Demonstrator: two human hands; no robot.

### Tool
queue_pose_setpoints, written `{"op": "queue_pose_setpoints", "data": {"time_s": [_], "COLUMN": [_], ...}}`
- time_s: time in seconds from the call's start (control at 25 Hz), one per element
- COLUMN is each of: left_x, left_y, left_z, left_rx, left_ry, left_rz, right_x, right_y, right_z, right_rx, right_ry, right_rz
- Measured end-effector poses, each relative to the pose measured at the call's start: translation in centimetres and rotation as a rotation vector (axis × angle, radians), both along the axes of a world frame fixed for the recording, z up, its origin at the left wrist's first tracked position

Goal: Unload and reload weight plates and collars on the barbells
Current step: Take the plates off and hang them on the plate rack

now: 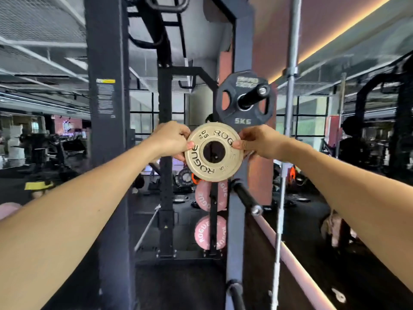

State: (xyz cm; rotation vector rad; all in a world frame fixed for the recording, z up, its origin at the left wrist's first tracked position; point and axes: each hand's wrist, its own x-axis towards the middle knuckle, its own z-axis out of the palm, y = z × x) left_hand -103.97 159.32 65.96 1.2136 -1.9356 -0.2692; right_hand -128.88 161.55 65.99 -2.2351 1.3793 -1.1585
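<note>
Your left hand (171, 139) and right hand (257, 142) pinch opposite edges of the tan Rogue plate (214, 152), holding it upright and level against the rack upright (234, 209) (likely lining its hole with a storage peg), just below the black 5 kg plate (244, 99).

Tan plate (214, 151): metal look, matt, scuffed face, raised black lettering. Black plate (245, 100) at 12 o'clock: matt, rubber-like coating, pale lettering. Peg (252, 96) through it: black, semi-gloss, bright metal end cap. Pink plates (210, 233) at 6 o'clock: matt, white lettering. Rack upright (108, 130): matt dark painted metal. Bar (290, 86) at 2 o'clock: bare grey metal, dull sheen.
</note>
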Motion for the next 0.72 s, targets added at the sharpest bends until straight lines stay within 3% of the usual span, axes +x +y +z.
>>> {"op": "queue_pose_setpoints", "data": {"time_s": [0.24, 0.72], "left_x": [-12.2, -17.4], "left_y": [-0.9, -2.9], "left_z": [3.4, 16.2], "left_rx": [-0.008, -0.228], "left_ry": [0.009, -0.018], "left_rz": [-0.031, 0.021], "right_x": [-12.6, -17.2], "right_y": [0.0, -3.1], "right_z": [3.1, 14.7], "right_rx": [-0.016, -0.229], "right_ry": [0.015, -0.01], "right_rz": [-0.007, 0.01]}}
